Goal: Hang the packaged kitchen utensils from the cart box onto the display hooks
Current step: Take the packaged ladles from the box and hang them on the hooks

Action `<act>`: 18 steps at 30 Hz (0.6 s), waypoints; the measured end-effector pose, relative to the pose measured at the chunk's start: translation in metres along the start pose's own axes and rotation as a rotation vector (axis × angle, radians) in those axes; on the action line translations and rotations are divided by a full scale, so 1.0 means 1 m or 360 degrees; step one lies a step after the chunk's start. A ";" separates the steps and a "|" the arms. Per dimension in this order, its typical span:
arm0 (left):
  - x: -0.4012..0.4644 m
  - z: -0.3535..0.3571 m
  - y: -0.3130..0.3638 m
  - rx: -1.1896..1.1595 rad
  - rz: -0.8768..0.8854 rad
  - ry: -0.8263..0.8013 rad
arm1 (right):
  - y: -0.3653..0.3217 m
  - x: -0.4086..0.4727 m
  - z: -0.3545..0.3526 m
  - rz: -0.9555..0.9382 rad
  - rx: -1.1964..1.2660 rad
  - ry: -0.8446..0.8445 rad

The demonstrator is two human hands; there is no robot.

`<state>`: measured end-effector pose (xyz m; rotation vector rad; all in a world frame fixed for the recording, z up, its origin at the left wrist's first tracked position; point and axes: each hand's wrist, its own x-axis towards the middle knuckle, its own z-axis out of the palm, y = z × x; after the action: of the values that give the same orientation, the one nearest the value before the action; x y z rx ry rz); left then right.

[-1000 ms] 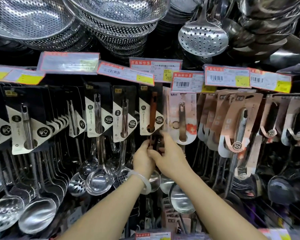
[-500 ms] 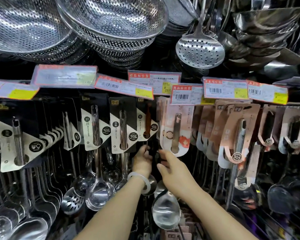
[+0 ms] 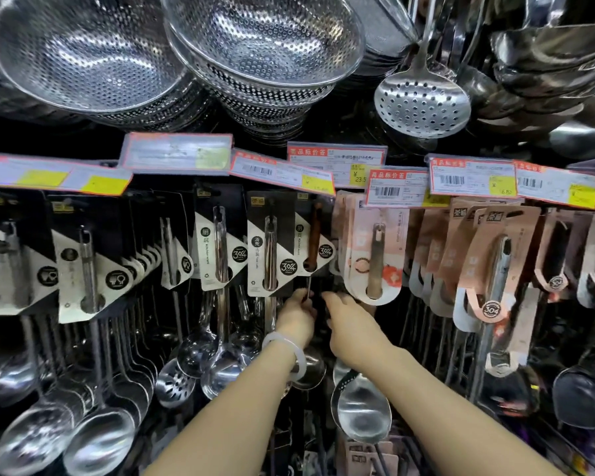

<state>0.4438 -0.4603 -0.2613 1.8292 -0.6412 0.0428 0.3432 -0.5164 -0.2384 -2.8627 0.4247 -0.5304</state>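
Here, two bare forearms are reaching up from the bottom of the view into a crowded shop display of metal kitchenware. The left hand [image 3: 298,319], wearing a pale translucent bangle [image 3: 291,352] at the wrist, is curling its fingers around the thin metal shaft just under a wooden-handled utensil [image 3: 314,235]; that utensil is hanging in a black card pack [image 3: 311,242] on the display row, its white corner panel reading "304". The right hand [image 3: 352,329] is sitting just beside the left, fingers loosely bent and pointing toward the same dark gap; whether they are touching anything cannot be told.

Below the hands, shiny steel ladle bowls [image 3: 220,369] and a slotted spoon [image 3: 174,384] are dangling. To the left, more black-and-white packs [image 3: 220,249] are hanging in rows, one reading "Kitchen ware" and another [image 3: 272,252] carrying a round "304" badge. To the right, pink card packs [image 3: 375,255] are holding steel handles, one [image 3: 495,266] with a curved "304" tab.

Above the packs, red-edged price tags [image 3: 337,163] with barcodes and yellow stickers are running across; one is showing "¥ 23.5", another [image 3: 473,180] "6.80". Chinese headings are printed on them.

Farthest up, perforated steel colander bowls [image 3: 265,39] are sitting stacked, beside a round skimmer [image 3: 421,106] dotted with holes and smooth steel bowls [image 3: 547,53].
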 end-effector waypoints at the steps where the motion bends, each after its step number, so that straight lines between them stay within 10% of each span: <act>1: -0.004 -0.002 0.001 0.0059 -0.0013 -0.0016 | -0.001 0.000 0.001 -0.0008 -0.0032 0.0011; 13: -0.110 0.002 -0.026 0.1394 0.0401 -0.0562 | 0.015 -0.081 0.014 -0.0227 -0.0461 -0.0197; 18: -0.158 0.061 -0.015 0.1391 0.0863 -0.0886 | 0.069 -0.145 0.018 0.0221 -0.0657 -0.0350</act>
<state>0.2989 -0.4474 -0.3496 2.4519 -1.7034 0.2044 0.2040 -0.5332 -0.3177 -3.1968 0.7637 -0.1066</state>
